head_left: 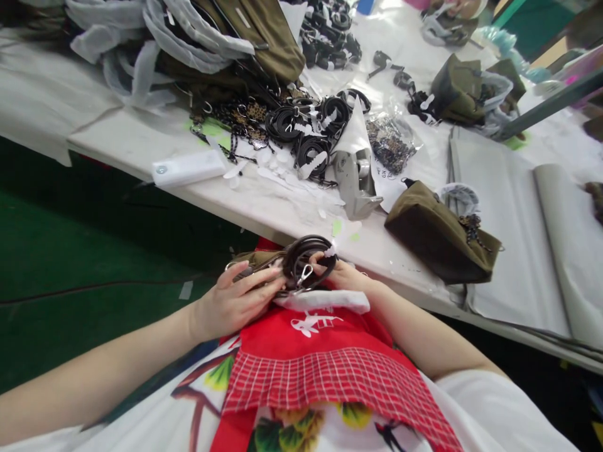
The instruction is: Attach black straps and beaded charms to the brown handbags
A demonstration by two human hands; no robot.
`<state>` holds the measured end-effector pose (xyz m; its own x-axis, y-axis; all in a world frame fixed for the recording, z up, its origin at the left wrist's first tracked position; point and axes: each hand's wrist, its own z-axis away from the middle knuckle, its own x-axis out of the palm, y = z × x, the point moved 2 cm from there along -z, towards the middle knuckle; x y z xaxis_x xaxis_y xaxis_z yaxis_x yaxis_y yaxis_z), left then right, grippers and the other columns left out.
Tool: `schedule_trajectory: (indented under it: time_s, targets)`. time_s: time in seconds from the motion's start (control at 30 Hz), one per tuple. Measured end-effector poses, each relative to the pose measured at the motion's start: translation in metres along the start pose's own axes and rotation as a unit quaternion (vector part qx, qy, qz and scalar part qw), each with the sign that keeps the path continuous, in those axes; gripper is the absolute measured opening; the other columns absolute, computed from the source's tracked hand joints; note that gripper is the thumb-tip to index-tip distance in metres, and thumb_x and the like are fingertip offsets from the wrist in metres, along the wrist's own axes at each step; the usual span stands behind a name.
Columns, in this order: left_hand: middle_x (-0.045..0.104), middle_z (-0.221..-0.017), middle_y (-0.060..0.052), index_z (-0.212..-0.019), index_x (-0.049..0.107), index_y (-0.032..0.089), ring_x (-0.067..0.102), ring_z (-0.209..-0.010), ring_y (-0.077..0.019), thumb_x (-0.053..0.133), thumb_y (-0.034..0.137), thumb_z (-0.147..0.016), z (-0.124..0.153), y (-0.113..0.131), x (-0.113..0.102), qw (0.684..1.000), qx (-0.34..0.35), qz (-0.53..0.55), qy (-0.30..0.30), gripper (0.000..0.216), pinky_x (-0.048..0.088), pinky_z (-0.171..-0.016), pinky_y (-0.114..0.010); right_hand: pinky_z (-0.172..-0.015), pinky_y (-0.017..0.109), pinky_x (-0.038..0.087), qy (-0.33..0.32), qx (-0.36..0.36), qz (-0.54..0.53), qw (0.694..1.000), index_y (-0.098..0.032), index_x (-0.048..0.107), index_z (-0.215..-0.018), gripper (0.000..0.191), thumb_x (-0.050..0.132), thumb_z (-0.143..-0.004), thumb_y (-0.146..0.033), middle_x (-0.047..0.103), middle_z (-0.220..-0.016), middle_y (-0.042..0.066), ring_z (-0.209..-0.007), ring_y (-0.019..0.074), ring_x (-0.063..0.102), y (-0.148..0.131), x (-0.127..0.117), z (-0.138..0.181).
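A coil of dark strap (pixel 308 251) with a silver snap hook and a white tie lies over an olive bag (pixel 261 258) at my lap, against the table edge. My right hand (pixel 340 275) is closed on the coil, its fingertips reaching inside the loops. My left hand (pixel 240 298) holds the olive bag from the left, fingers stretched across it towards the coil. Most of this bag is hidden by my hands and the strap. A white padded strip (pixel 325 301) sticks out below the coil, over my red apron (pixel 348 323).
On the white table (pixel 264 204) are more coiled straps (pixel 285 124), a grey metal device (pixel 354 182), a white power strip (pixel 188 168) and small white scraps. An olive bag (pixel 438 232) stands right; more bags (pixel 264 37) are piled left. A metal bar (pixel 551 103) slants at right.
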<state>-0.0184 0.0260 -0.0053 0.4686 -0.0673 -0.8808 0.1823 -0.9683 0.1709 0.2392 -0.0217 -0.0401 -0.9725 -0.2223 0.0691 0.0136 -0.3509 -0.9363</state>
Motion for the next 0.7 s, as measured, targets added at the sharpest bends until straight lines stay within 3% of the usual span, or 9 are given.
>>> schedule_trajectory:
  time_s: [0.07,0.2,0.27,0.33,0.4,0.47,0.57,0.7]
  targets:
    - [0.073,-0.121,0.008,-0.117,0.063,0.029,0.063,-0.117,-0.0097,0.056,0.007,-0.090,0.006,0.000,-0.004,1.000,-0.021,0.008,-0.016,0.035,0.011,-0.126,-0.033,-0.084,0.033,0.050,0.010,-0.017,0.061,0.998,-0.019,0.059,-0.087,0.033,0.056,-0.093,-0.051,0.063,-0.087,0.002,-0.083,0.0179,0.058,-0.002,-0.004,-0.006]
    - [0.071,-0.123,0.002,-0.095,0.068,0.028,0.061,-0.121,-0.0189,0.058,0.012,-0.086,0.011,-0.008,-0.013,0.997,-0.074,0.016,-0.029,0.020,0.026,-0.121,-0.041,-0.087,0.031,0.051,-0.137,-0.053,0.232,0.962,-0.018,0.068,-0.089,0.012,0.056,-0.091,-0.021,0.071,-0.095,0.003,-0.091,0.0186,0.064,-0.018,0.003,-0.007]
    - [0.070,-0.124,-0.001,-0.087,0.068,0.026,0.060,-0.121,-0.0217,0.058,0.014,-0.083,0.010,-0.012,-0.019,0.996,-0.076,0.027,-0.036,0.016,0.029,-0.120,-0.044,-0.089,0.030,0.051,-0.178,-0.061,0.312,0.931,-0.019,0.069,-0.097,0.016,0.056,-0.089,-0.012,0.072,-0.102,0.003,-0.095,0.0181,0.065,-0.025,0.011,-0.007]
    - [0.069,-0.124,-0.005,-0.082,0.067,0.023,0.059,-0.122,-0.0239,0.058,0.016,-0.080,0.006,-0.014,-0.023,0.992,-0.073,0.071,-0.077,0.012,0.034,-0.117,-0.044,-0.094,0.031,0.049,-0.162,-0.058,0.374,0.911,-0.018,0.068,-0.104,0.019,0.057,-0.089,-0.012,0.071,-0.108,0.005,-0.101,0.0192,0.064,-0.029,0.019,-0.011]
    - [0.066,-0.128,-0.008,-0.084,0.066,0.021,0.059,-0.120,-0.0252,0.057,0.021,-0.079,-0.002,-0.015,-0.029,0.978,-0.094,0.129,-0.135,0.011,0.042,-0.111,-0.040,-0.096,0.034,0.048,-0.102,-0.047,0.426,0.898,-0.017,0.067,-0.109,0.021,0.055,-0.092,-0.012,0.069,-0.112,0.009,-0.105,0.0206,0.064,-0.027,0.025,-0.019]
    - [0.063,-0.130,-0.012,-0.101,0.065,0.018,0.064,-0.111,-0.0247,0.054,0.023,-0.080,-0.013,-0.020,-0.034,0.959,-0.180,0.140,-0.166,0.025,0.052,-0.096,-0.036,-0.097,0.035,0.046,-0.050,-0.044,0.455,0.888,-0.016,0.066,-0.111,0.024,0.049,-0.095,-0.010,0.068,-0.113,0.010,-0.107,0.0206,0.063,-0.023,0.032,-0.028]
    - [0.065,-0.122,-0.015,-0.124,0.056,0.013,0.068,-0.096,-0.0265,0.050,0.022,-0.078,-0.033,-0.033,-0.037,0.928,-0.324,0.039,-0.181,0.047,0.055,-0.081,-0.036,-0.098,0.033,0.046,-0.022,-0.056,0.453,0.889,-0.017,0.066,-0.112,0.029,0.048,-0.092,-0.006,0.069,-0.112,0.008,-0.109,0.0202,0.063,-0.020,0.041,-0.041]
    - [0.070,-0.097,-0.017,-0.096,0.067,0.013,0.067,-0.093,-0.0343,0.056,0.021,-0.073,-0.054,-0.054,-0.021,0.904,-0.313,-0.040,-0.289,0.027,0.052,-0.079,-0.041,-0.101,0.034,0.047,-0.037,-0.064,0.420,0.905,-0.017,0.067,-0.113,0.037,0.051,-0.084,0.000,0.070,-0.117,0.007,-0.113,0.0220,0.063,-0.027,0.046,-0.041]
